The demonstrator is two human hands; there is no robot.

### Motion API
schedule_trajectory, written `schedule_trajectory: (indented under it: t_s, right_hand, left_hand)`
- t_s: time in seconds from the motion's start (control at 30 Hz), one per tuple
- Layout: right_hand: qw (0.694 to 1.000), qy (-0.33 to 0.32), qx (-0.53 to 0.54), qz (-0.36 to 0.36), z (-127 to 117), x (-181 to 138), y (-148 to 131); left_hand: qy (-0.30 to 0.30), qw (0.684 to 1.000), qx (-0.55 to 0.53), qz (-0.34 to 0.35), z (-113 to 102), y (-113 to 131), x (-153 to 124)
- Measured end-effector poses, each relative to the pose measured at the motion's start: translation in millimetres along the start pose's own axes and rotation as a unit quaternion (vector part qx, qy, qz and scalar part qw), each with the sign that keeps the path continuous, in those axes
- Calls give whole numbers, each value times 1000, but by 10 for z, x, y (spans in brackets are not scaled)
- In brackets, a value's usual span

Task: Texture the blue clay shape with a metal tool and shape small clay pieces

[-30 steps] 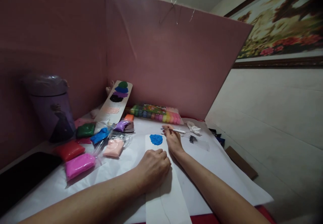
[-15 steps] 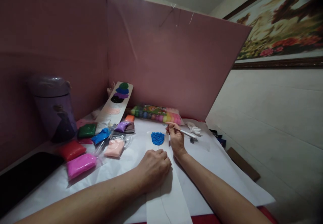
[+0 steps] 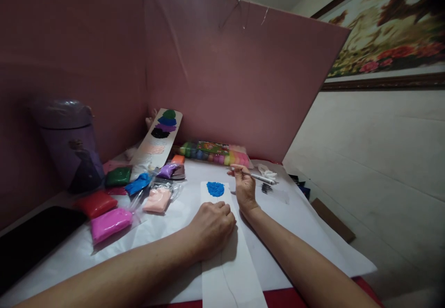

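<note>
My left hand [image 3: 213, 229] lies curled, knuckles up, on a long white card strip [image 3: 239, 275]; its fingertips are hidden, so I cannot make out what they may hold. Just beyond it, a patch of textured blue clay [image 3: 215, 188] covers part of the card's far end. A thin line runs down the strip below the patch. To the right of the card, my right hand [image 3: 245, 188] pinches a slim pen-like tool [image 3: 261, 178] with a pale patterned shaft. The tool's thin end points left, over the area beyond the blue patch, apart from it.
Bags of coloured clay, including pink [image 3: 111, 224], red [image 3: 95, 203] and peach [image 3: 157, 199], lie left. Behind them leans a colour-patched card [image 3: 153, 146]. A clay multipack [image 3: 213, 153] lies against the pink panel [image 3: 222, 81]. A purple tumbler [image 3: 71, 150] and a black object [image 3: 38, 243] stand farther left.
The tool in my right hand has turned, and its shaft now shows a pattern. My left hand stays in place on the card. The view has shifted slightly.
</note>
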State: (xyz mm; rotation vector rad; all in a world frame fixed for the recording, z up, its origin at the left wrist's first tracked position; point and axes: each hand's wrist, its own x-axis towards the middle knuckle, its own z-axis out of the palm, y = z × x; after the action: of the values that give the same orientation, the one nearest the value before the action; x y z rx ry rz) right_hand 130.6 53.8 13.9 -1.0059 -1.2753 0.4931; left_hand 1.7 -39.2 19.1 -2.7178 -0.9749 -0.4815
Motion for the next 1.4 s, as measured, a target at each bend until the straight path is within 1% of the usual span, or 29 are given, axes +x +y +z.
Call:
schedule_trajectory:
  t_s: [0.1, 0.23, 0.67, 0.9, 1.07, 1.4]
  right_hand:
    - [998, -9, -62, 3, -24, 3, 24]
    - [986, -55, -154, 19, -33, -9, 52]
    - [971, -107, -213, 36, -29, 5, 73]
    - [964, -122, -231, 45, -20, 0, 81]
    - [965, -116, -232, 44, -17, -2, 70]
    - [981, -89, -164, 46, -19, 22, 133]
  left_hand:
    - [-3, 1000, 4, -1, -5, 2, 0]
    - [-3, 1000, 7, 0, -12, 5, 5]
    - [14, 1000, 6, -1, 43, -8, 5]
    - [8, 1000, 4, 0, 19, -6, 6]
    - [10, 1000, 4, 2, 11, -6, 17]
    - [11, 1000, 1, 0, 38, -13, 8]
